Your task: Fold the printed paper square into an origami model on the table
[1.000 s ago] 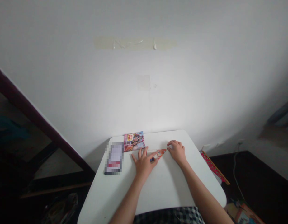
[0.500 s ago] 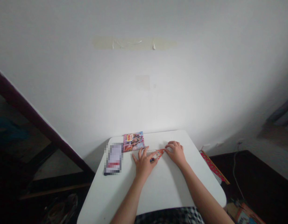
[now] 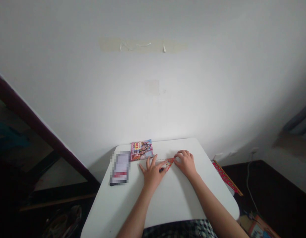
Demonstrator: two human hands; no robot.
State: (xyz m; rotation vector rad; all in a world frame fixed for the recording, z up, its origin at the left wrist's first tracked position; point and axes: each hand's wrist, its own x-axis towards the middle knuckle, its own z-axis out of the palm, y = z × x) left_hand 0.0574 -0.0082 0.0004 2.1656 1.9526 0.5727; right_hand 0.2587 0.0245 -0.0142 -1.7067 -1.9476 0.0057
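My left hand (image 3: 152, 173) lies flat with its fingers spread on a folded piece of red printed paper (image 3: 168, 162) on the white table (image 3: 172, 198). My right hand (image 3: 185, 163) rests just to the right, fingers curled and pressing down on the paper's pointed right end. Most of the paper is hidden under the two hands.
A pink printed booklet (image 3: 142, 149) lies at the table's far edge, and a dark phone (image 3: 120, 168) to its left. The white wall (image 3: 153, 82) rises straight behind the table. Red patterned paper (image 3: 226, 178) sticks out past the right edge above the dark floor.
My right hand has slid a little to the left along the paper toward my left hand. The left hand stays where it was.
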